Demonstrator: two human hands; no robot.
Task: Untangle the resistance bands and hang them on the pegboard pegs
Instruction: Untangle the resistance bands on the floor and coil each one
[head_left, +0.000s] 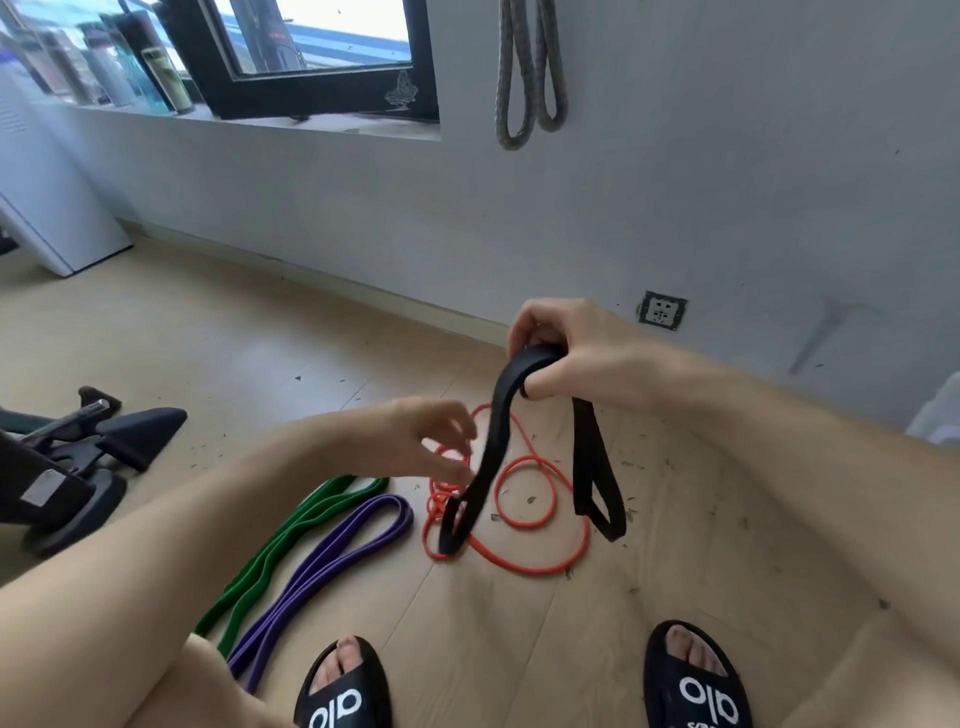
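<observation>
1. The right hand, right of centre in the frame, has its fingers curled round the top of a black band, which droops from that grip in two loops, one towards the middle of the frame and one further right.
2. The left hand, near the middle, reaches towards the nearer black loop with fingers loosely spread and slightly bent; it holds nothing, and I cannot tell whether the fingertips touch the band, since motion blur softens them.
3. Below the hands, an orange band lies on the wooden floor in several overlapping coils, still looking tangled. The lower end of the left black loop hangs over those coils and may be caught with them.
4. In the lower left, a green band and a purple band lie side by side, stretched out flat and apparently free of knots, but still on the floor.
5. At the top of the frame, right of centre, a grey band hangs in two loops against the wall; its peg is out of view above.
6. Judged from this, the task is early to midway: one band appears hung, the black is being sorted out, the orange needs untangling, and green and purple await hanging.
</observation>
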